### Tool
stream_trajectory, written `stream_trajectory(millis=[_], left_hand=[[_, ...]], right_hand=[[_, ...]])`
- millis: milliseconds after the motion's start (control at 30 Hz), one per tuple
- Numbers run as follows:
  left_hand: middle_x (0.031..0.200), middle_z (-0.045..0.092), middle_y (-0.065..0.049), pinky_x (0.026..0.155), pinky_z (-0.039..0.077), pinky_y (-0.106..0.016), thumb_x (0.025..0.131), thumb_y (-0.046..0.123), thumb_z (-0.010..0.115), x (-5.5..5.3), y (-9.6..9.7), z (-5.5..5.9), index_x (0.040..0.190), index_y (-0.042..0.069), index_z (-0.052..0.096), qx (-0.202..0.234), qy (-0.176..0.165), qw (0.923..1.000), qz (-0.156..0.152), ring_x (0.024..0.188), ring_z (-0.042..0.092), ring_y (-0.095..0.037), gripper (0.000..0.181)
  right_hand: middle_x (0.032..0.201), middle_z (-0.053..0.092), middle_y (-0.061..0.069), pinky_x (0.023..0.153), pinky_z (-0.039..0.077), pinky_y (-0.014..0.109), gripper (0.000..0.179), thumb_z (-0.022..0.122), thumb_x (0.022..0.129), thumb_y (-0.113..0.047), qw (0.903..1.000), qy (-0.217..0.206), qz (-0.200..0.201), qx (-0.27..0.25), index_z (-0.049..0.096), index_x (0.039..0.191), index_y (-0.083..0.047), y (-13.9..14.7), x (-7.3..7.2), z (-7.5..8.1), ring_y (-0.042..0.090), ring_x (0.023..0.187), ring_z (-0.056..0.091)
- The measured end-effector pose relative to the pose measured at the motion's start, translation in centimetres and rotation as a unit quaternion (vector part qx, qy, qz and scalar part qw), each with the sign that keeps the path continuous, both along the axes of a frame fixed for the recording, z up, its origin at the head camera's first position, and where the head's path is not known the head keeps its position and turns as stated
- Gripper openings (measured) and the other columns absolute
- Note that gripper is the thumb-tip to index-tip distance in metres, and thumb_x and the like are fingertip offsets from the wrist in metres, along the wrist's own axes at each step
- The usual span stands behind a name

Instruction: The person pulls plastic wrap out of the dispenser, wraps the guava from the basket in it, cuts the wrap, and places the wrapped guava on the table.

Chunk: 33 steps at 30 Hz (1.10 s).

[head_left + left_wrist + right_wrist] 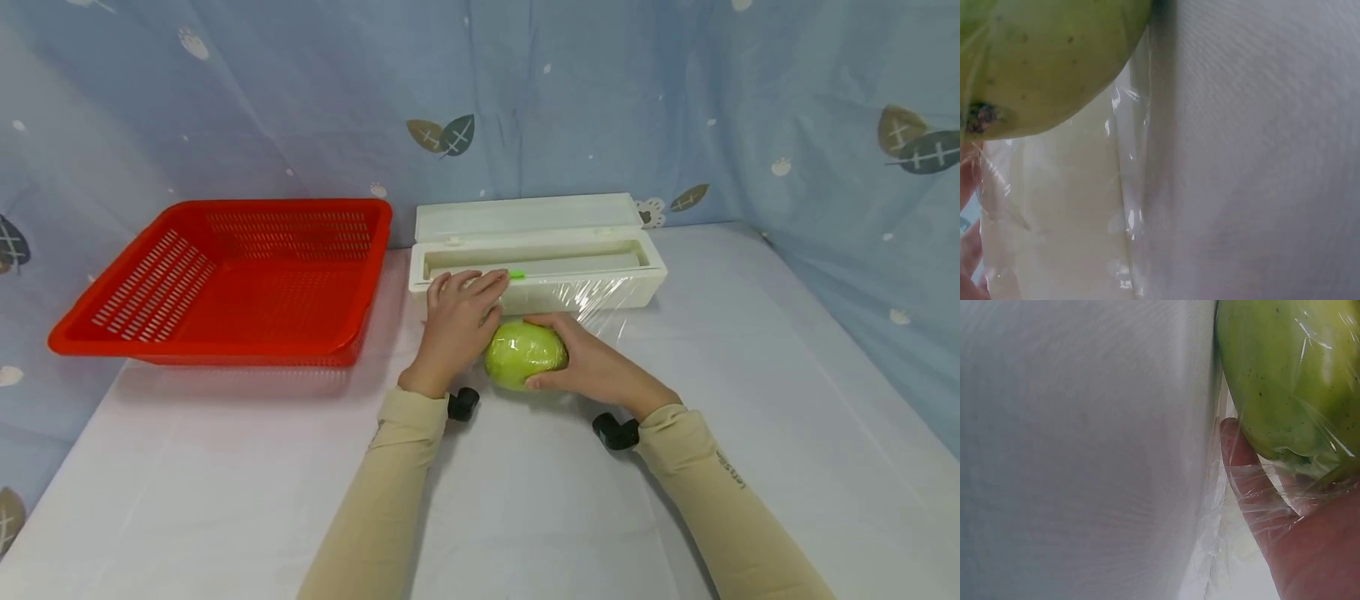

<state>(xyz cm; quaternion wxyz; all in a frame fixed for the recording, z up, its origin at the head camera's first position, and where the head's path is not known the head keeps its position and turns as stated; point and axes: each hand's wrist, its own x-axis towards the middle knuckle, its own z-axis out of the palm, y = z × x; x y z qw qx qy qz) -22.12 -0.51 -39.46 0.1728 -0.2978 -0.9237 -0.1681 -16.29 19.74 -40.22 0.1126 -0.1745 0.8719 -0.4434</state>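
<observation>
A rounded green fruit (521, 357), covered in clear cling film, lies between the hands on the white table. My right hand (592, 362) grips it from the right, thumb at the near side and fingers at the far side. Film stretches over the fruit and across the right thumb (1250, 475) in the right wrist view. More film (600, 296) runs up to the front of a white cling film box (540, 293) with its lid raised. My left hand (459, 325) rests at that box's front edge, fingers extended, beside a small green slider (516, 275).
A red slotted plastic basket (345, 352) stands at the back left, beside the box. A blue patterned curtain (555, 100) hangs behind the table (525, 517). Black wrist cameras sit under both wrists.
</observation>
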Motion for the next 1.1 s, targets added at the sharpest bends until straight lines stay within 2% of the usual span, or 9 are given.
stream_trajectory(millis=[700,967,1100], left_hand=[[0.128,0.045,0.005,0.098,0.014,-0.050,0.090,0.017,0.049,-0.02,0.37,0.17,0.128,0.024,0.050,-0.017,-0.001,0.9998,0.000,0.115,0.037,-0.023,0.039],[0.130,0.042,0.005,0.099,0.010,-0.050,0.091,0.019,0.048,0.04,0.54,0.47,0.132,0.030,0.044,-0.031,-0.028,0.9991,0.002,0.116,0.034,-0.023,0.043],[0.130,0.042,0.004,0.099,0.009,-0.050,0.092,0.020,0.047,-0.08,0.63,0.57,0.134,0.030,0.040,-0.023,-0.027,0.9994,0.003,0.115,0.034,-0.024,0.044]], right_hand=[[0.123,0.034,-0.003,0.085,0.037,0.038,0.082,0.074,0.065,-0.048,1.0000,-0.001,0.003,0.002,0.032,0.131,-0.026,0.12,-0.15,-0.05,0.018,0.104,0.041],[0.122,0.035,-0.003,0.085,0.038,0.038,0.082,0.074,0.065,-0.047,1.0000,-0.002,0.002,0.001,0.032,0.131,-0.025,0.06,-0.15,0.01,0.018,0.103,0.041],[0.122,0.036,-0.002,0.085,0.037,0.037,0.082,0.074,0.065,-0.047,0.9999,0.011,0.006,0.002,0.032,0.131,-0.023,0.08,-0.24,0.10,0.018,0.103,0.041]])
